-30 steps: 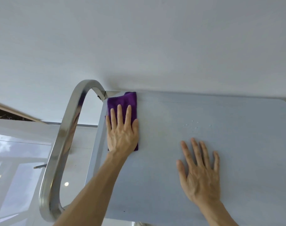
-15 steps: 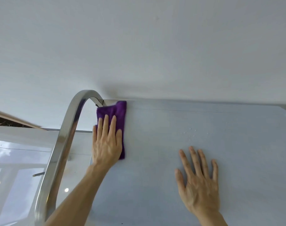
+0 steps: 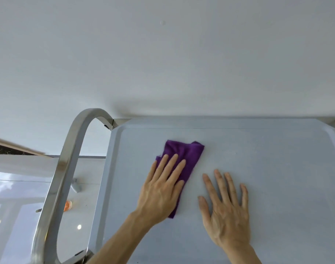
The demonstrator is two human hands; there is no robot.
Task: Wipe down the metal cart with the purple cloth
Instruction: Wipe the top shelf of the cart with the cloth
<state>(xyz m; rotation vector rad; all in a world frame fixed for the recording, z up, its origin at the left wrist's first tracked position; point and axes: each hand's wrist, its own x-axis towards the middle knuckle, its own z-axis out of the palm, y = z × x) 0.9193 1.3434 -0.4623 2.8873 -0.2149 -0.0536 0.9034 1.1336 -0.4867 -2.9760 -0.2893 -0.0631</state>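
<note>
The metal cart's flat top (image 3: 267,159) fills the lower right, with a raised rim along its far and left sides. A folded purple cloth (image 3: 189,155) lies on the top, left of centre. My left hand (image 3: 161,191) presses flat on the cloth's near half, fingers spread and pointing away from me. My right hand (image 3: 223,204) rests palm down on the bare metal just right of the cloth, fingers apart, holding nothing.
A curved steel handle (image 3: 67,162) loops up at the cart's left end. A plain white wall (image 3: 162,63) stands directly behind the cart. Glossy white floor (image 3: 19,197) shows to the left, with a small orange object (image 3: 68,205) on it.
My left hand has slid the cloth from the far-left corner by the handle rightward and toward me, close to my right hand. The right hand has stayed flat in place.
</note>
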